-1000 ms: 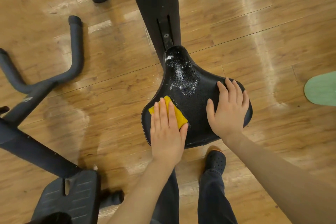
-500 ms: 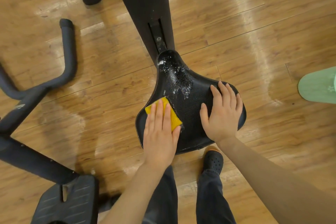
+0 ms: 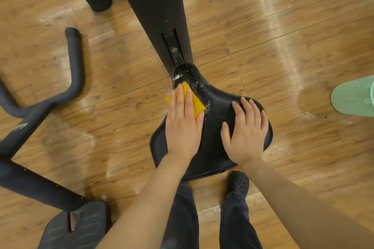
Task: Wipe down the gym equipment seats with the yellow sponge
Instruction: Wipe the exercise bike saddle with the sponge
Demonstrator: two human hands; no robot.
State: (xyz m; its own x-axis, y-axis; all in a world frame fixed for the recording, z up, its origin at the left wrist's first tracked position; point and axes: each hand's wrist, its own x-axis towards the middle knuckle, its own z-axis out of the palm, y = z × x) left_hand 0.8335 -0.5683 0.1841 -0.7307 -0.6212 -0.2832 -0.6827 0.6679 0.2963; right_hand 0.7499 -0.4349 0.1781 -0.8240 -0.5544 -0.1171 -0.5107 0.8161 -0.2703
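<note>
A black bike saddle [image 3: 214, 127] fills the middle of the view, its narrow nose pointing away and speckled with white foam. The yellow sponge [image 3: 195, 100] lies on the saddle's left side near the nose, partly over the edge. My left hand [image 3: 183, 125] presses flat on the sponge with straight fingers, covering much of it. My right hand [image 3: 245, 133] rests flat on the saddle's wide right side, fingers spread.
The black seat post and frame [image 3: 153, 12] rise ahead of the saddle. Another bike's handlebar [image 3: 74, 66] and pedal [image 3: 74, 228] stand at the left. A green object [image 3: 354, 97] sits at the right edge. Wooden floor lies all around; my feet stand under the saddle.
My left hand has pushed the sponge forward from the saddle's rear left toward the nose, over the foam. My right hand has stayed on the right side.
</note>
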